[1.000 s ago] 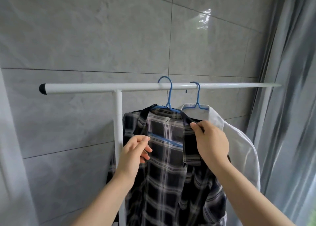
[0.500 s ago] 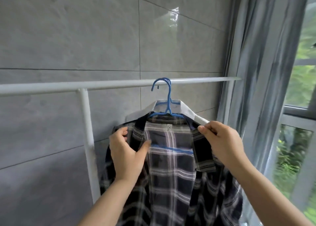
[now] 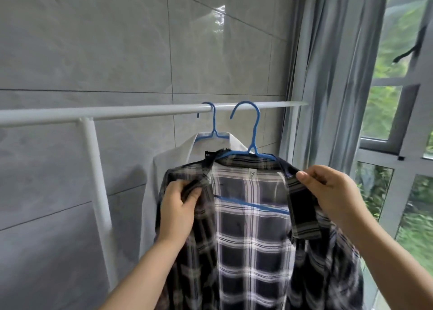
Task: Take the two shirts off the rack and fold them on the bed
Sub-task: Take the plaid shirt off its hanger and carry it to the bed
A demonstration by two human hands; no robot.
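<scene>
I have the plaid shirt (image 3: 253, 234) in both hands at the centre of my view, carried on its blue hanger (image 3: 254, 143). That hanger's hook appears to stand just clear of the white rail (image 3: 140, 112), in front of it, though I cannot be sure it is fully free. My left hand (image 3: 177, 212) is at about 8 o'clock from the collar, its fingers (image 3: 187, 189) curled tight around a bunch of cloth at the shoulder. My right hand (image 3: 335, 194) is at about 4 o'clock from the collar, thumb and fingers pinching the open front edge near the collar. Neither hand is slack; both have cloth in them.

The white shirt (image 3: 175, 162) hangs behind, at roughly 10 o'clock from the plaid one, on a second blue hanger (image 3: 212, 131) hooked over the rail.

I judge the plaid shirt to be light and thoroughly limp: it drapes in loose folds below my hands and will swing and sag wherever it is unsupported. Cloth like this should not slip in a pinch, but the hanger inside is thin and smooth, and could slide out of a shoulder if I tilt it. The safest hold looks like the two shoulder seams near the collar, where the hanger gives the fabric some shape. The collar and placket are stiffer than the body, so they make good handles for laying it flat on the bed, which is not in view.
</scene>
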